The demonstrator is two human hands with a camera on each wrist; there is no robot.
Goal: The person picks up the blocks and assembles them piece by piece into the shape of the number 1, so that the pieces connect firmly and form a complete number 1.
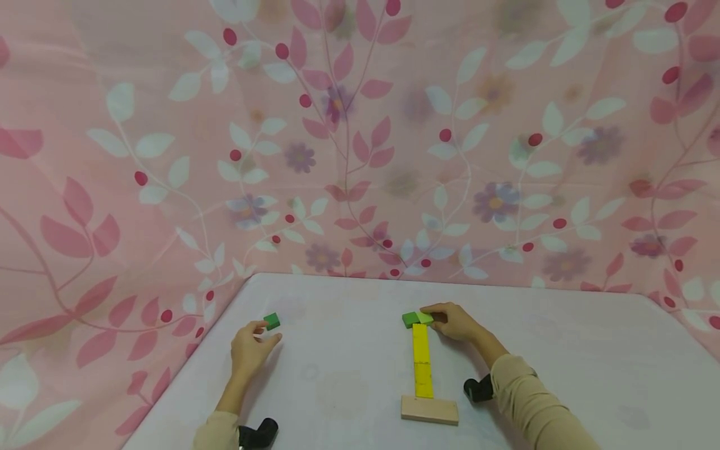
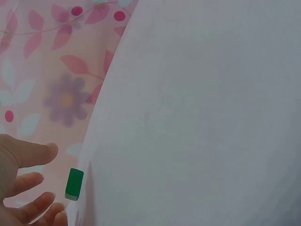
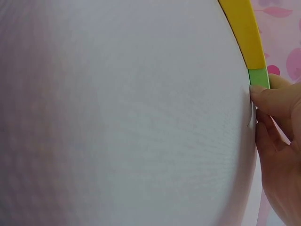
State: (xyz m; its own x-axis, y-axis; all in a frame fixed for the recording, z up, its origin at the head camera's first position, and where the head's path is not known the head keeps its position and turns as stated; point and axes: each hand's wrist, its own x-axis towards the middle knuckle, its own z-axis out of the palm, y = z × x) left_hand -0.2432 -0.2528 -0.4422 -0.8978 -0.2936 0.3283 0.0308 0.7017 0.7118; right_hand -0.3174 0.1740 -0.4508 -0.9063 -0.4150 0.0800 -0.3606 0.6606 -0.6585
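My left hand (image 1: 250,351) hovers beside a dark green block (image 1: 272,321) on the left of the table, thumb and fingers spread. In the left wrist view a gap shows between the fingers and this green block (image 2: 74,184). On the right, my right hand (image 1: 454,321) pinches a light green block (image 1: 424,318) at the far end of two yellow blocks (image 1: 422,360) laid in a line. A second dark green block (image 1: 410,320) lies against the light green one. Across the near end of the yellow line sits a plain wooden block (image 1: 429,410).
A white cloth (image 1: 337,369) covers the table, with a pink floral curtain (image 1: 360,137) behind it. Black devices (image 1: 478,390) are strapped at both wrists.
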